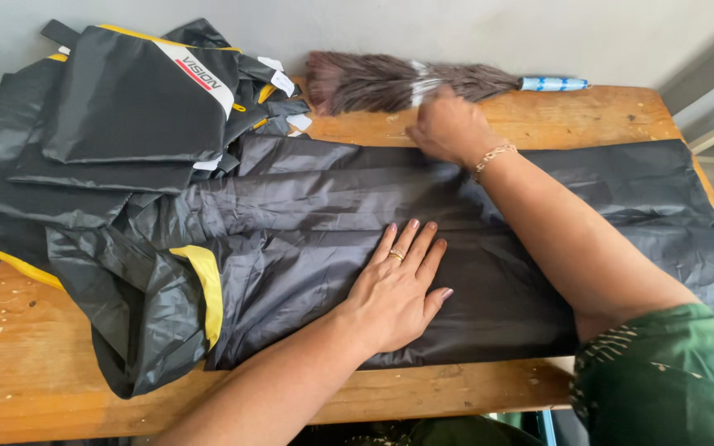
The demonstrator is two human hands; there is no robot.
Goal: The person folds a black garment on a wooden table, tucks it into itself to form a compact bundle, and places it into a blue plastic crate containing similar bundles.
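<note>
Black garment (489, 239), left hand (394, 289) flat on it, right hand (448, 128) at far edge

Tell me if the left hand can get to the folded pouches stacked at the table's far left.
Probably yes. The left hand lies flat on the black fabric, and only low fabric lies between it and the folded pouches; the right hand is off by the feather duster.

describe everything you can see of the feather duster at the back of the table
The feather duster lies flat along the far edge of the wooden table, close to the wall. Its head is a bushy bundle of brown-grey feathers pointing left; a thin blue-and-white handle sticks out to the right. The right hand sits just in front of its middle, blurred, so contact is unclear. Its feather tips reach the pile of folded black fabric.
</note>
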